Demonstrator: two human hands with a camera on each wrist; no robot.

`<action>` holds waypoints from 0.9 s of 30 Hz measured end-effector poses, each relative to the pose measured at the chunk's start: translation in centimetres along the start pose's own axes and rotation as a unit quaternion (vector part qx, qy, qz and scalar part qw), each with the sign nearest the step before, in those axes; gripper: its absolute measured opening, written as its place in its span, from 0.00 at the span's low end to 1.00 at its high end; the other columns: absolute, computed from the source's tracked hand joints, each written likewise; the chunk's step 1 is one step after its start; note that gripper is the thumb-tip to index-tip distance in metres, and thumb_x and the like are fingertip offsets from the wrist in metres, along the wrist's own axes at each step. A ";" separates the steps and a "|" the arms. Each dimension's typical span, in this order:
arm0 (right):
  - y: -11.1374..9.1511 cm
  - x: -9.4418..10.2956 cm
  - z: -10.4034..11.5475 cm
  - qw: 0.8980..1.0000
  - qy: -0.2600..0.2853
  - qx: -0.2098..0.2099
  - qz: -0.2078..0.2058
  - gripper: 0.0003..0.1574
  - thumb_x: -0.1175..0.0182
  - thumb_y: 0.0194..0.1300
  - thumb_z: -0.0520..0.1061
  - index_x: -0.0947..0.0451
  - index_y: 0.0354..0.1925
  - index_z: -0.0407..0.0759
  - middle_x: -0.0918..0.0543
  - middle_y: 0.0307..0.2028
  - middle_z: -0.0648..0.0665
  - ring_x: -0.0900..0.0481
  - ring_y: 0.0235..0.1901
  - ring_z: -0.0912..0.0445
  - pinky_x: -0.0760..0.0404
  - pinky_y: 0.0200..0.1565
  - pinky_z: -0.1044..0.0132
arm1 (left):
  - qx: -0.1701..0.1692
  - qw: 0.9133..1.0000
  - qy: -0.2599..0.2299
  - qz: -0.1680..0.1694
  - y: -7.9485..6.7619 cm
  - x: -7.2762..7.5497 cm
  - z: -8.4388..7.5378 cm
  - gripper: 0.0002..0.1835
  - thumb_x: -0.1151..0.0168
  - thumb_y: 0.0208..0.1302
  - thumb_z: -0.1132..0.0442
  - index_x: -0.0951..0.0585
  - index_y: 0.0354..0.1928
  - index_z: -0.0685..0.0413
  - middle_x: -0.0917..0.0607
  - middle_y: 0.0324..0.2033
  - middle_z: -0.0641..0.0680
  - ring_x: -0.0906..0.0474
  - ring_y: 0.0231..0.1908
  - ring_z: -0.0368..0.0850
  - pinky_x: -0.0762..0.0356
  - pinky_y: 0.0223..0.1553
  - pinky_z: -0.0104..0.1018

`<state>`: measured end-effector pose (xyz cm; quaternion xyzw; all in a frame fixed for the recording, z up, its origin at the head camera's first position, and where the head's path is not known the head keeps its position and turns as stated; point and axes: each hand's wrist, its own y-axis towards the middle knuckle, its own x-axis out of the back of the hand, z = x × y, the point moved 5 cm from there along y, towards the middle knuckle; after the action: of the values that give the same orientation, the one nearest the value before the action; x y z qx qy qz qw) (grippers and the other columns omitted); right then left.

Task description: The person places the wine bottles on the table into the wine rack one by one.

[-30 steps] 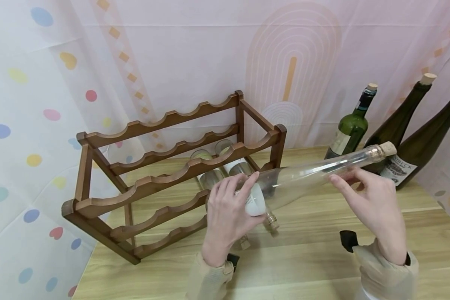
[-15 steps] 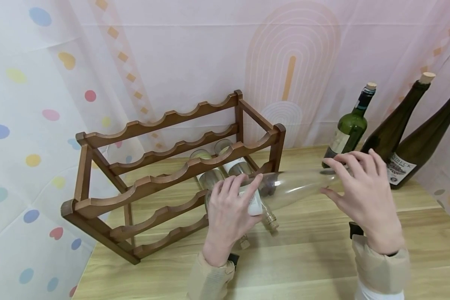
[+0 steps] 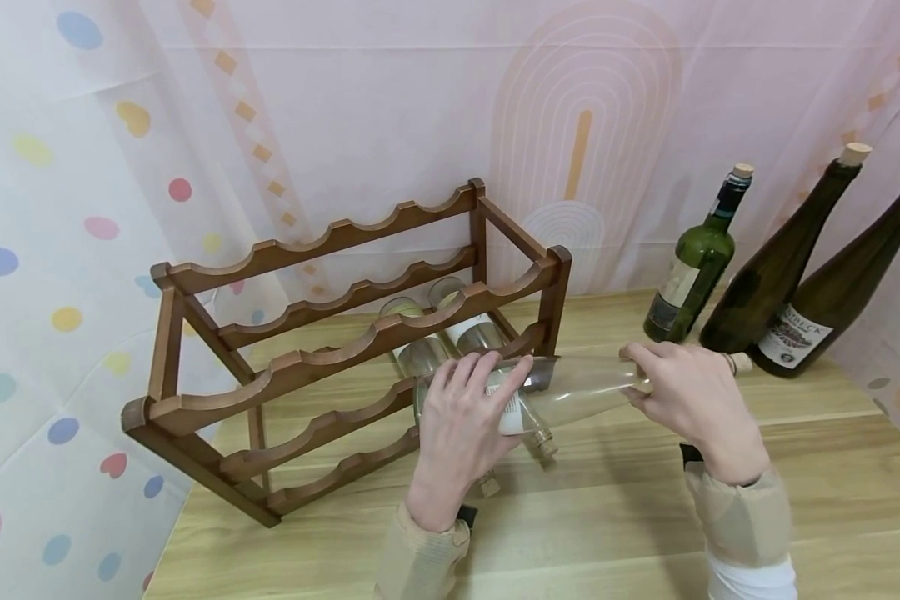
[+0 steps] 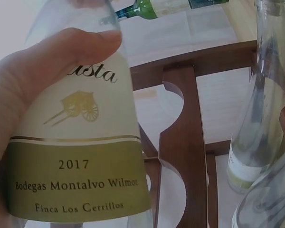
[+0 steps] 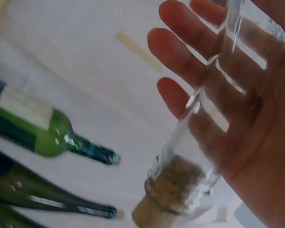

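Observation:
A clear glass wine bottle [image 3: 588,387] with a cork [image 3: 740,362] lies nearly level in front of the rack. My left hand [image 3: 461,412] grips its body around the label [image 4: 76,178], which reads 2017. Around the neck is my right hand [image 3: 697,408], its back facing up. In the right wrist view the fingers wrap behind the glass neck, and the cork [image 5: 154,211] sticks out past the palm. The wooden wine rack [image 3: 292,367] stands to the left, and the bottle's base end overlaps its front rails in the head view.
Two clear corked bottles [image 3: 480,333] lie side by side in the rack's lower right, necks toward me. A green bottle [image 3: 708,242] and two dark bottles [image 3: 843,292] stand upright at the back right. Patterned cloth [image 3: 345,108] hangs behind the wooden table [image 3: 607,517].
My right hand has gone from below the neck to over it and closed around it. The bottle's neck end has dropped, bringing the bottle closer to level. My left hand keeps its grip.

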<state>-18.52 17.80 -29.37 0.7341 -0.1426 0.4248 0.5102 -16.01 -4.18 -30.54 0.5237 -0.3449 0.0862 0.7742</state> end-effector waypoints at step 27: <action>-3.4 -2.2 3.3 0.998 0.031 0.044 -0.028 0.15 0.37 0.30 0.38 0.26 0.23 0.51 0.28 0.14 0.61 0.45 0.10 0.69 0.55 0.13 0.78 | 0.172 0.948 -0.090 -0.253 -1.3 5.9 6.3 0.07 0.36 0.56 0.65 0.16 0.36 0.60 0.12 0.36 0.58 0.19 0.40 0.55 0.23 0.46 0.44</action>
<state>-16.08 15.96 -33.61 0.7463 -0.0876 0.4387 0.4929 -13.75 -11.61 -26.45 0.7245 -0.2490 -0.1020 0.6346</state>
